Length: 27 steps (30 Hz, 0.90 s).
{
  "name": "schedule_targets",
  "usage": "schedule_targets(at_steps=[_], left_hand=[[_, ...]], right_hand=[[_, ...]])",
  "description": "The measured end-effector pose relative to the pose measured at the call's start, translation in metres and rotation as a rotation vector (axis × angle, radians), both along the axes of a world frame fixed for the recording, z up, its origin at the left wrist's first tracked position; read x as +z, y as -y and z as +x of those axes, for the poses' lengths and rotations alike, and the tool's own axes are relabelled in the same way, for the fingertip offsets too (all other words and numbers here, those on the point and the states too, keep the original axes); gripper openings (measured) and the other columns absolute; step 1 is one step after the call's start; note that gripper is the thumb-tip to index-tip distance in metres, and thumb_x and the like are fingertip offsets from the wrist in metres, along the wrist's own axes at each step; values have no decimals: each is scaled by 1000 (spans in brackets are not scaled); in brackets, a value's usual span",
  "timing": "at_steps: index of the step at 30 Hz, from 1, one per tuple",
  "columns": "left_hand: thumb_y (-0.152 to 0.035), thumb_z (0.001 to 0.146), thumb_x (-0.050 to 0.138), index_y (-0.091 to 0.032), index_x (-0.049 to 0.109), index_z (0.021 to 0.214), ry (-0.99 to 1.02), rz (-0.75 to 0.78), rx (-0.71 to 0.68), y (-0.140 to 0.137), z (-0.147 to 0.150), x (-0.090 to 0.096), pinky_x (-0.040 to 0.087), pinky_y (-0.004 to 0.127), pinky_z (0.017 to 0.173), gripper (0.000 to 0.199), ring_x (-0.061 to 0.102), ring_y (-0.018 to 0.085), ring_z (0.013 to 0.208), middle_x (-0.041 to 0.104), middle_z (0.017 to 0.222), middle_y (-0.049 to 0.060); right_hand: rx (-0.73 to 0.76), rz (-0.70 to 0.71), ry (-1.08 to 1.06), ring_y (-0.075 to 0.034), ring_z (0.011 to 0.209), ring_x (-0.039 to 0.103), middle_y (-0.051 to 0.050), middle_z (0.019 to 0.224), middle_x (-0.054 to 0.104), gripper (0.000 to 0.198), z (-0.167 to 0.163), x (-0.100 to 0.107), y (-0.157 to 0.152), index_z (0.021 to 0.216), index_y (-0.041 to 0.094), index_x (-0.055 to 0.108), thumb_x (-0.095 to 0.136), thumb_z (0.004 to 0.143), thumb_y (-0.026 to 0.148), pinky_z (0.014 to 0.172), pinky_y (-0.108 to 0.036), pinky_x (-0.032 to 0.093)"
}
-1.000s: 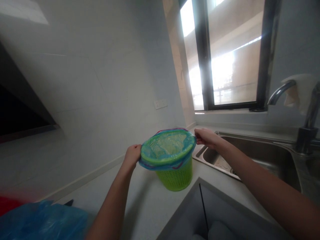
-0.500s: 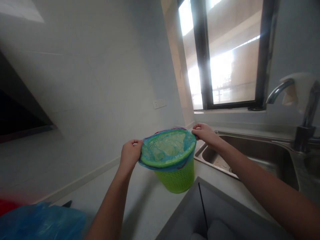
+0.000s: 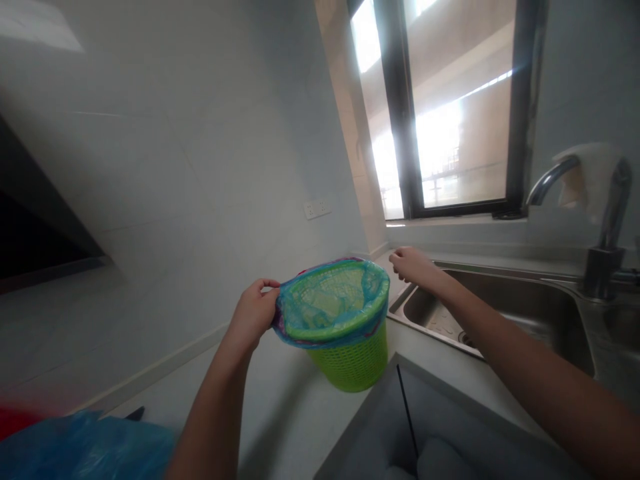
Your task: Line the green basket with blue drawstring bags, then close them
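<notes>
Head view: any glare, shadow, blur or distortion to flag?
Head view: window partly blown out, with haze spilling over its dark frame; head view: soft shadow across the white countertop, lower left of the green perforated basket; head view: red item at lower left smeared, too blurred to identify; head view: window frame leans, camera tilt or lens distortion, can't tell which.

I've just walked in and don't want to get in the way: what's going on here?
A person is handling a thin blue bag that lines a green basket and is folded over its rim. The left hand grips the bag's edge on one side. The right hand, fingers bent, appears just clear of the opposite side. The basket stands on the counter beside the sink. More blue plastic lies at the lower left.
</notes>
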<state>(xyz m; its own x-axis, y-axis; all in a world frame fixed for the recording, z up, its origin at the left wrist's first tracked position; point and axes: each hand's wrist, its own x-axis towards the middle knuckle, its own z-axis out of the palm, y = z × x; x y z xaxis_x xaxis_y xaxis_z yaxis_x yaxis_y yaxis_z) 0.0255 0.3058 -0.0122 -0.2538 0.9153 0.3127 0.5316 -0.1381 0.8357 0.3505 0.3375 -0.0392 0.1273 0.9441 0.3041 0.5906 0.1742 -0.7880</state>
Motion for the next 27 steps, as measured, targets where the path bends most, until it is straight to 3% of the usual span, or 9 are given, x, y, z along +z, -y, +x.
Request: schedule_targets(at_steps=[3, 5, 8, 12, 14, 18, 24, 27], left_hand=[[-40, 73, 59, -18, 62, 97, -85, 15, 70, -7, -12, -1, 36, 25, 43, 33, 49, 16, 45, 58, 60, 0], [-46, 72, 61, -17, 62, 100, -138, 43, 121, -16, -19, -5, 39, 27, 46, 40, 56, 19, 53, 64, 67, 4], [-53, 71, 62, -14, 65, 95, -108, -1, 123, -28, -23, -12, 43, 29, 50, 46, 61, 23, 61, 68, 75, 8], [-49, 67, 65, -11, 68, 83, 110, -163, -106, -36, -19, -18, 50, 31, 55, 41, 65, 23, 63, 70, 74, 10], [-40, 61, 68, -10, 68, 79, 152, -191, -128, -37, -18, -19, 52, 32, 58, 35, 66, 24, 63, 71, 73, 10], [-33, 56, 71, -11, 70, 76, 153, -196, -127, -37, -19, -20, 53, 33, 58, 30, 68, 25, 63, 72, 70, 10], [-29, 57, 67, -11, 70, 73, 94, -127, -94, -31, -13, -19, 52, 31, 54, 24, 66, 24, 59, 69, 63, 7], [-26, 57, 65, -11, 71, 75, 73, -128, -86, -28, -12, -17, 50, 30, 51, 24, 65, 24, 57, 68, 60, 6]], right_hand=[[336, -428, -292, -16, 62, 60, -9, 80, 66, 22, 13, 1, 1, 79, 16, 63, 52, 87, 33, 52, -26, 45], [478, -551, -420, -14, 63, 61, -7, 80, 66, 17, 18, 1, -1, 84, 16, 64, 58, 86, 31, 49, -23, 47], [565, -629, -589, -11, 58, 60, -3, 74, 64, 13, 20, -2, -6, 88, 14, 63, 59, 90, 27, 47, -20, 49], [616, -673, -789, -8, 54, 57, -1, 70, 62, 15, 16, -7, -14, 87, 13, 60, 52, 96, 22, 48, -17, 50], [633, -672, -813, -6, 51, 54, 0, 67, 60, 16, 15, -8, -15, 85, 12, 60, 54, 96, 22, 48, -16, 48], [558, -515, -654, -5, 47, 47, 2, 60, 54, 16, 14, -6, -10, 76, 13, 60, 64, 88, 22, 45, -15, 43], [168, 32, -146, -7, 45, 43, 0, 45, 50, 35, 0, 2, 5, 49, 14, 54, 62, 81, 23, 43, -19, 32], [121, 112, -318, -7, 44, 41, 2, 43, 46, 33, -5, 5, 4, 48, 15, 53, 60, 81, 21, 43, -20, 33]])
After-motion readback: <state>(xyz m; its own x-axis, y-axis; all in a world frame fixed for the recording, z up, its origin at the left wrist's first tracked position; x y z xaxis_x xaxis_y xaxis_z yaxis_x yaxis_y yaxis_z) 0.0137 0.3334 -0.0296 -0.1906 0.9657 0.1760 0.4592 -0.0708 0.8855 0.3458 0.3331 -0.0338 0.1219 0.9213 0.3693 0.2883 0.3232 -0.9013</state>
